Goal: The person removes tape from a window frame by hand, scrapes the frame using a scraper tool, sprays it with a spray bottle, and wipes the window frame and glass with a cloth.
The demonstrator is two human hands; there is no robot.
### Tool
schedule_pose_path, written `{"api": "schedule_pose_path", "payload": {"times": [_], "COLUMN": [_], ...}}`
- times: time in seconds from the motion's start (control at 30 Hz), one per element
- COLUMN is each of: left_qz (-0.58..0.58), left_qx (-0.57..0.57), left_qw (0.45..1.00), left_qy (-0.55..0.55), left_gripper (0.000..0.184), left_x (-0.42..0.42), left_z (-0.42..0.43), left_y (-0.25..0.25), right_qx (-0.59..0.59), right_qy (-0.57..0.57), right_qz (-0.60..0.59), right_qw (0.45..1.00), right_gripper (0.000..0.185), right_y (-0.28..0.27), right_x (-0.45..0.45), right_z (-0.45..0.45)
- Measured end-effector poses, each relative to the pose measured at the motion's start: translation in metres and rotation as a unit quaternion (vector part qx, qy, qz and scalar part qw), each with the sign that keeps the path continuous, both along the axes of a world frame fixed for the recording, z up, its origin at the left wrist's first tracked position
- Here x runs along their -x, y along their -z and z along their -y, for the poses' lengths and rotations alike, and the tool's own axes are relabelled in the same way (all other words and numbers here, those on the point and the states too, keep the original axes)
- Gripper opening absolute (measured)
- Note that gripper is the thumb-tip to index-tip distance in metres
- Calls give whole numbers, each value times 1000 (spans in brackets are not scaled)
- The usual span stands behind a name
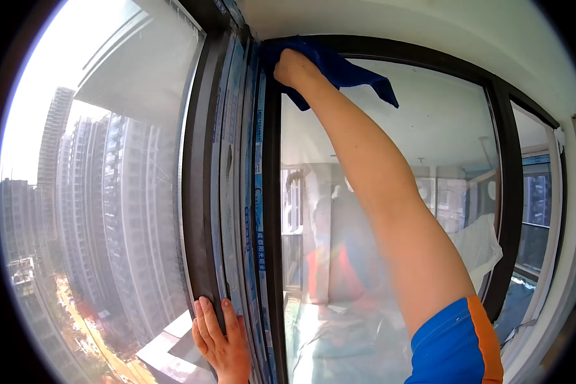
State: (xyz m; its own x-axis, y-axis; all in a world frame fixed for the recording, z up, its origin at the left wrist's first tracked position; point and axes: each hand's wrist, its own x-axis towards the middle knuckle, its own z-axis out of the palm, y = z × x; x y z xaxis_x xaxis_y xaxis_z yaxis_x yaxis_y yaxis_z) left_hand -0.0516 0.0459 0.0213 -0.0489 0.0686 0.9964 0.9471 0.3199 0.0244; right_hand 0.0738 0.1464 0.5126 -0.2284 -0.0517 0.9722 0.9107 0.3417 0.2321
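My right hand (293,68) is raised to the top left corner of a dark-framed window, closed around a dark blue cloth (355,73). The cloth is pressed against the corner, and one end of it hangs out to the right over the glass pane (377,141). Low on the left, my left hand (221,339) lies flat on the dark upright window frame (201,256), fingers stretched upward and nothing held. Strips of blue printed film (260,217) run up the frame between the two panes.
Left of the frame, another pane (153,211) looks out on tall buildings (86,185) and a street far below. A narrower window (532,217) stands at the right. White sheeting (483,246) shows near the right side of the middle pane. The ceiling (390,22) is close above.
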Motion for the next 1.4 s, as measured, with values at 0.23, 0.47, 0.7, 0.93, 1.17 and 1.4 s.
{"api": "schedule_pose_path", "payload": {"times": [0.23, 0.47, 0.7, 0.93, 1.17, 1.4], "left_qz": [-20, 0, -19, -10, -10, 0], "left_qx": [-33, -3, -36, -5, -22, 2], "left_qw": [999, 1000, 999, 1000, 1000, 1000], "left_qy": [12, 1, 15, -12, 15, 5], "left_gripper": [45, 44, 45, 46, 45, 45], "left_x": [-2, 4, -2, 2, -2, 0], "left_z": [1, 0, 2, 0, 3, 1], "left_y": [-4, 2, -3, 1, -3, -1], "right_qx": [27, -47, 39, -125, -232, -156], "right_qy": [-32, -92, -57, 18, 52, 5], "right_qz": [-12, -13, -4, -40, -59, -27], "right_qw": [999, 995, 998, 991, 970, 987], "right_gripper": [27, 27, 24, 26, 32, 36], "right_y": [-18, -5, -12, -10, -18, 8], "right_x": [-43, -51, -31, -95, -55, -32], "right_z": [12, -3, -6, -8, -41, -37]}}
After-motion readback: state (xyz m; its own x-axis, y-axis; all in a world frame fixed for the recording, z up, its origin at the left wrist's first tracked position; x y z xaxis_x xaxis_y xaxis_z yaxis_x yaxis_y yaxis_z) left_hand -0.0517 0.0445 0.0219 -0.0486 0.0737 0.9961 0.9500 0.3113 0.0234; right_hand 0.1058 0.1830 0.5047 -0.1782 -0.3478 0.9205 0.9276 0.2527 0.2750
